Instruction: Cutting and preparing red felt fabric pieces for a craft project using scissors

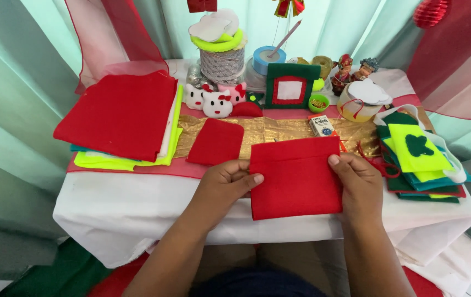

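Felt, a red square piece (296,179), hangs over the table's near edge, gripped on both sides. The left hand (225,184) pinches its left edge, thumb on top, fingers curled under. The right hand (359,184) clasps the right edge likewise. Behind, a smaller red felt piece (215,142) lies on gold fabric (279,130). A red felt stack (121,114) fills the table's (109,203) left end; green felt pieces (420,159) pile on the right.

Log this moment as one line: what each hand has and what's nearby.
left hand: shut on red felt square | right hand: same square, opposite edge | nearby: small red felt piece, gold cloth
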